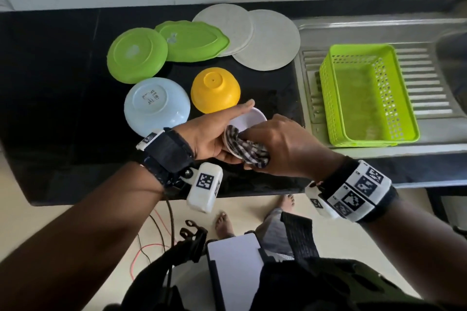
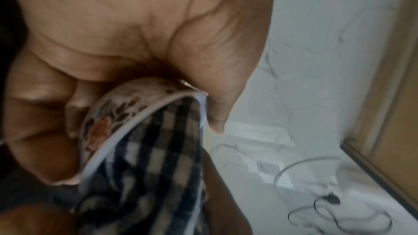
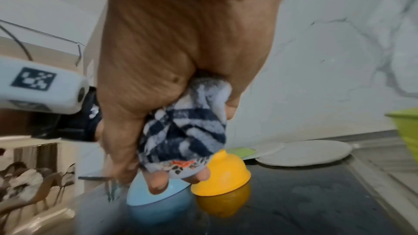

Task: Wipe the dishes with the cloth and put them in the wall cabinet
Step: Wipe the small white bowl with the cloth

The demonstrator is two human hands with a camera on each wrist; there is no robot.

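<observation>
My left hand (image 1: pixel 217 134) grips a small white bowl (image 1: pixel 250 118) with a flower pattern on its outside (image 2: pixel 108 119), held above the counter's front edge. The fingers (image 2: pixel 38 146) wrap its base and the thumb lies along its rim. My right hand (image 1: pixel 280 144) clutches a bunched blue-and-white checked cloth (image 1: pixel 249 150) and pushes it into the bowl's inside (image 2: pixel 158 158). In the right wrist view the cloth (image 3: pixel 187 128) fills the fist, with the bowl's patterned wall (image 3: pixel 183 167) below it. The wall cabinet is out of view.
Upside down on the black counter (image 1: pixel 63 83) lie a yellow bowl (image 1: pixel 214 89), a pale blue bowl (image 1: pixel 156 105), two green plates (image 1: pixel 137 54), (image 1: pixel 194 41) and two grey round plates (image 1: pixel 267 40). A green basket (image 1: pixel 366 93) stands on the steel drainboard at right.
</observation>
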